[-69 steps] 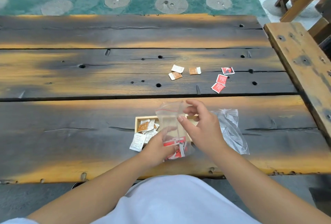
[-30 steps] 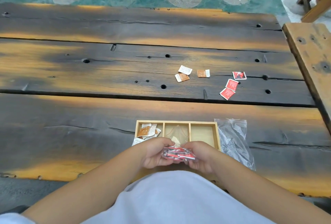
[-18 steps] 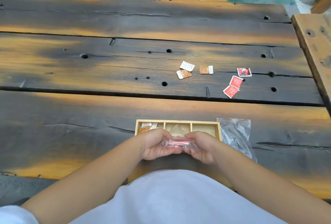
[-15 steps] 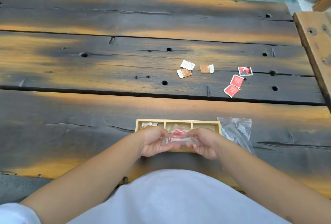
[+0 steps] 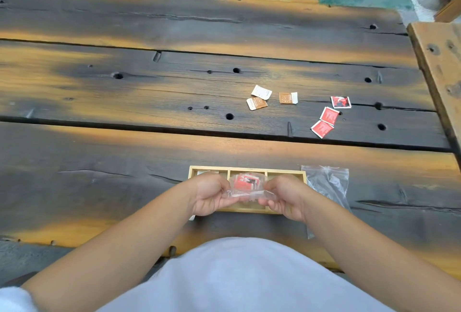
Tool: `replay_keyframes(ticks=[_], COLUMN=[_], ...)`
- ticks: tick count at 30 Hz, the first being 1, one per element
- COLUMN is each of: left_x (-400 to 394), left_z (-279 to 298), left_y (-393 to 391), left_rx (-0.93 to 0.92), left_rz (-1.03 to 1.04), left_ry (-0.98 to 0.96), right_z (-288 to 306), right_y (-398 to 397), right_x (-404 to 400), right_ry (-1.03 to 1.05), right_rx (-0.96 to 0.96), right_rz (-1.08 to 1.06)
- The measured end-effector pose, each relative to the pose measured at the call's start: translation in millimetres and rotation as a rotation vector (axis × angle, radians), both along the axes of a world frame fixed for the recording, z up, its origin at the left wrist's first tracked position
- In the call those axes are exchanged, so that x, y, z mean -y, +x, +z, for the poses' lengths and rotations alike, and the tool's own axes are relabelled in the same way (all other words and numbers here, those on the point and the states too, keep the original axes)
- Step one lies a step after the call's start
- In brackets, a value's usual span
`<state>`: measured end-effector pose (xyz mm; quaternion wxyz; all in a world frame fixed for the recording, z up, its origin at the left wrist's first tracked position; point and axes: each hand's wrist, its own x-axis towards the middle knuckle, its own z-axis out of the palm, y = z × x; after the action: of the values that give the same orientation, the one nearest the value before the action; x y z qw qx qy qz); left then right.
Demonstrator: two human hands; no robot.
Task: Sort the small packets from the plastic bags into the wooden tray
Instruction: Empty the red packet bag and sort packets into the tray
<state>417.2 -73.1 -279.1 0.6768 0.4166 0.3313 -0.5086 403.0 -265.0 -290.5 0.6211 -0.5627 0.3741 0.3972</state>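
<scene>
The dark, charred-looking plank bench (image 5: 124, 162) fills most of the frame, and your work sits at its near edge, low and centre. The three-compartment pale wooden tray (image 5: 245, 169) lies just above your hands. Your grip has changed: a moment ago the small clear plastic zip bag (image 5: 245, 193) with the red packets bunched inside it was pressed low between your palms; now you have lifted it over the tray's middle compartment and stretched it sideways.

Your left hand (image 5: 212, 195) pinches the bag's left end with curled fingers, and your right hand (image 5: 284, 197) pinches its right end the same way. The red packets (image 5: 245, 181) now show at the bag's upper part, above the middle compartment. That suggests you are pulling the seal open or about to tip them out; none look released yet.

A second, empty-looking clear plastic bag (image 5: 326, 184) lies just right of the tray.

Loose packets remain in the right half of the frame: three brown-and-white packets (image 5: 259, 98) near centre, three more red ones (image 5: 329, 115) further right, all unsorted.
</scene>
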Motion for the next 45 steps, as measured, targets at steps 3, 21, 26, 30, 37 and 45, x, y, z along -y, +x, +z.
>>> replay_keyframes(ticks=[3, 21, 26, 30, 37, 45], left_x=[1, 7, 10, 16, 24, 28], left_z=[6, 27, 28, 32, 32, 35], left_y=[-5, -41, -54, -64, -76, -91], left_rx=[0.013, 0.186, 0.236, 0.292, 0.278, 0.321], left_rz=[0.009, 0.067, 0.084, 0.114, 0.161, 0.242], left_ry=[-0.002, 0.025, 0.035, 0.087, 0.099, 0.083], right_z=[6, 41, 39, 37, 33, 31], right_y=[-1, -39, -50, -57, -60, -67], right_x=[-2, -5, 0, 4, 11, 24], right_ry=[0.062, -0.075, -0.069, -0.066, -0.107, -0.1], right_rx=[-0.017, 0.274, 0.31, 0.367, 0.366, 0.429], right_rz=[-0.023, 0.201, 0.225, 0.246, 0.274, 0.31])
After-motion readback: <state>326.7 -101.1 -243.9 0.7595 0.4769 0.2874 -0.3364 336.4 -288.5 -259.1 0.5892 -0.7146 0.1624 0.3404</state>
